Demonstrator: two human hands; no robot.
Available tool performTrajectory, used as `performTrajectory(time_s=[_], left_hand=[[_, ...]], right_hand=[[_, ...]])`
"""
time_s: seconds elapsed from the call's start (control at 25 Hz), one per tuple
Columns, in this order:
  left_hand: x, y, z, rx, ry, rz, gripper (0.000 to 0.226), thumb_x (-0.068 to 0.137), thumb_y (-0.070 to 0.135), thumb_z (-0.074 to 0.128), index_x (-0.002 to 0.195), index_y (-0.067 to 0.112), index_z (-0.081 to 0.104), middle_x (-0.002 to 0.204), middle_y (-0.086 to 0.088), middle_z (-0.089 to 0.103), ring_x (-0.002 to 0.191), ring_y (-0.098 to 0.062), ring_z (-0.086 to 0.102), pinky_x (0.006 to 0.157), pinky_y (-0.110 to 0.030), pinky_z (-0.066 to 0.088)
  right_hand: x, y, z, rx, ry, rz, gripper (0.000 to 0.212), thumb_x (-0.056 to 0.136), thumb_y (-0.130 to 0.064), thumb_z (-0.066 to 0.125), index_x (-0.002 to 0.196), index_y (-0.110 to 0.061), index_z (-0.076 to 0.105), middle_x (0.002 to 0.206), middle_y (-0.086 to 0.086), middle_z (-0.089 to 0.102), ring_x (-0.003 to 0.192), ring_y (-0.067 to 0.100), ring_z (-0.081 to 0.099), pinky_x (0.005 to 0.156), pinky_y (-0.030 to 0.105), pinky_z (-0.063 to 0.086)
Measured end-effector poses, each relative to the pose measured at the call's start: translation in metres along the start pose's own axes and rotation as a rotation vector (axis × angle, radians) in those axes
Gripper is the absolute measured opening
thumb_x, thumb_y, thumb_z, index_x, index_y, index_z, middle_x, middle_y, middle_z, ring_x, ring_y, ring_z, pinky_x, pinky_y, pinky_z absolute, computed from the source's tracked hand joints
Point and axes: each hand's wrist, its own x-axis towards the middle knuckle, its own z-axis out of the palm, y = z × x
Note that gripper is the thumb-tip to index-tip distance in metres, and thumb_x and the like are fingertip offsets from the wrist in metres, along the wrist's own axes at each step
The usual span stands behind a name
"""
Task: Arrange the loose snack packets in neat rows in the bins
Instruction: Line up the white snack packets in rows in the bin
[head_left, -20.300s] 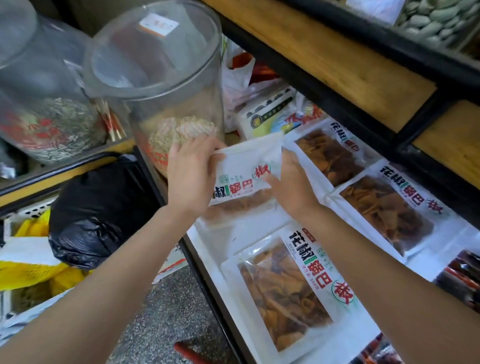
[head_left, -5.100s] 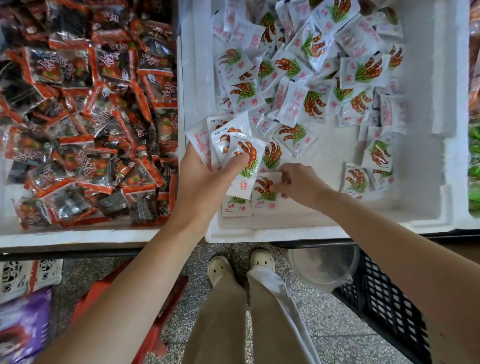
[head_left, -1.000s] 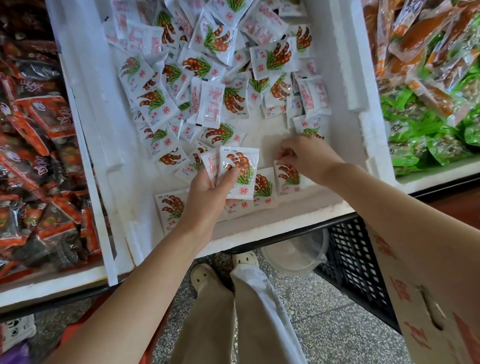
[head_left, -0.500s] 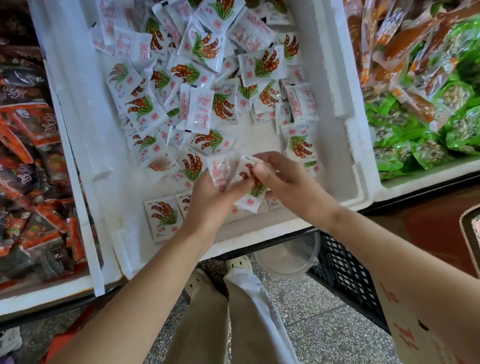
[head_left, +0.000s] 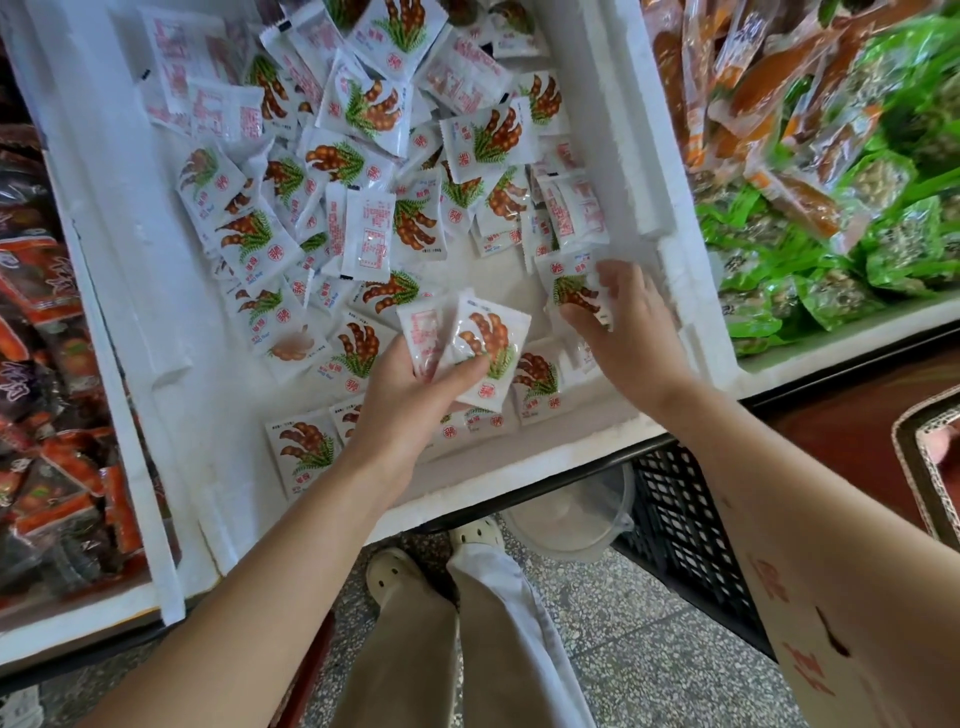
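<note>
White foam bin (head_left: 130, 270), seen from above. The left hand (head_left: 410, 395) grips a small stack (head_left: 483, 338) of packets over the bin's near half, with the thumb pressed across the top one and the fingers curled behind. The right hand (head_left: 628, 332), blurred, rests on a single packet (head_left: 574, 291) by the right wall, fingers spread; whether it pinches the packet cannot be told. A loose heap (head_left: 363, 156) fills the far half. A row (head_left: 304, 447) lies flat along the near wall. Red packs (head_left: 36, 291) lie to the left, green packs (head_left: 831, 234) to the right.
</note>
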Motion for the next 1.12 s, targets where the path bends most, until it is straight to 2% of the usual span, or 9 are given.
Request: performTrajectory(time_s=[0.12, 0.28, 0.48, 0.56, 0.68, 0.8, 0.88, 1.0, 1.12], left_hand=[[0.007, -0.002, 0.001, -0.034, 0.078, -0.019, 0.035, 0.088, 0.008, 0.067, 0.121, 0.015, 0.060, 0.110, 0.000, 0.073, 0.097, -0.014, 0.071, 0.079, -0.030, 0.058], [0.014, -0.007, 0.001, -0.027, 0.171, -0.011, 0.030, 0.087, 0.011, 0.069, 0.115, 0.021, 0.062, 0.105, 0.005, 0.073, 0.090, -0.006, 0.071, 0.070, -0.022, 0.056], [0.017, -0.006, 0.000, -0.055, 0.225, -0.010, 0.026, 0.091, 0.012, 0.066, 0.113, 0.024, 0.063, 0.101, 0.011, 0.071, 0.087, -0.002, 0.069, 0.069, -0.017, 0.056], [0.017, -0.003, 0.002, -0.100, 0.209, -0.010, 0.025, 0.093, 0.012, 0.062, 0.113, 0.027, 0.061, 0.097, 0.016, 0.068, 0.082, 0.004, 0.067, 0.067, -0.014, 0.055], [0.013, 0.001, 0.009, -0.167, 0.151, -0.034, 0.015, 0.097, 0.017, 0.056, 0.106, 0.028, 0.061, 0.092, 0.017, 0.070, 0.082, 0.004, 0.068, 0.074, -0.019, 0.057], [0.009, 0.002, 0.013, -0.253, 0.094, -0.082, 0.011, 0.096, 0.027, 0.056, 0.104, 0.026, 0.064, 0.094, 0.011, 0.075, 0.095, -0.006, 0.069, 0.089, -0.030, 0.054], [0.008, 0.002, 0.011, -0.244, 0.061, -0.102, 0.017, 0.089, 0.027, 0.064, 0.106, 0.026, 0.065, 0.104, 0.007, 0.074, 0.105, -0.011, 0.067, 0.092, -0.034, 0.052], [0.010, 0.001, 0.004, -0.091, 0.065, -0.077, 0.020, 0.085, 0.015, 0.072, 0.102, 0.025, 0.066, 0.101, 0.004, 0.075, 0.101, -0.014, 0.069, 0.084, -0.035, 0.050], [0.011, 0.002, -0.001, -0.046, 0.057, -0.046, 0.021, 0.086, 0.014, 0.071, 0.100, 0.028, 0.064, 0.096, 0.009, 0.075, 0.091, -0.004, 0.070, 0.070, -0.023, 0.047]], right_hand=[[0.022, 0.004, 0.015, -0.166, -0.063, 0.069, 0.056, 0.093, -0.031, 0.055, 0.136, -0.002, 0.032, 0.134, 0.018, 0.043, 0.126, 0.032, 0.039, 0.103, 0.038, 0.033], [0.034, -0.006, 0.031, -0.242, 0.084, 0.047, 0.041, 0.087, -0.005, 0.059, 0.123, -0.004, 0.038, 0.125, 0.017, 0.051, 0.117, 0.032, 0.044, 0.095, 0.040, 0.040], [0.017, -0.025, 0.012, 0.061, 0.061, 0.029, 0.031, 0.088, -0.011, 0.062, 0.116, -0.010, 0.050, 0.112, 0.006, 0.061, 0.099, 0.022, 0.059, 0.083, 0.035, 0.049], [0.005, -0.032, 0.000, 0.321, 0.042, 0.074, 0.024, 0.087, -0.014, 0.064, 0.109, -0.011, 0.055, 0.103, 0.002, 0.065, 0.092, 0.016, 0.063, 0.082, 0.031, 0.053], [-0.015, -0.038, 0.004, 0.610, -0.105, 0.125, 0.014, 0.089, -0.010, 0.061, 0.104, -0.008, 0.059, 0.093, 0.002, 0.067, 0.090, 0.015, 0.066, 0.084, 0.031, 0.054], [-0.023, -0.035, 0.018, 0.518, -0.130, 0.144, 0.025, 0.090, -0.016, 0.062, 0.112, -0.005, 0.061, 0.098, 0.004, 0.069, 0.095, 0.017, 0.066, 0.090, 0.037, 0.053], [-0.024, -0.033, 0.020, 0.467, -0.138, 0.115, 0.021, 0.090, -0.020, 0.062, 0.107, -0.008, 0.061, 0.093, 0.000, 0.069, 0.091, 0.014, 0.066, 0.087, 0.032, 0.054], [-0.020, -0.033, 0.013, 0.348, -0.196, 0.013, 0.014, 0.090, -0.022, 0.061, 0.103, -0.016, 0.059, 0.088, -0.011, 0.064, 0.083, 0.001, 0.062, 0.077, 0.013, 0.051], [0.003, -0.020, 0.001, 0.149, -0.095, -0.119, 0.024, 0.092, -0.010, 0.057, 0.116, -0.015, 0.059, 0.105, -0.008, 0.063, 0.091, 0.002, 0.059, 0.080, 0.004, 0.045]])
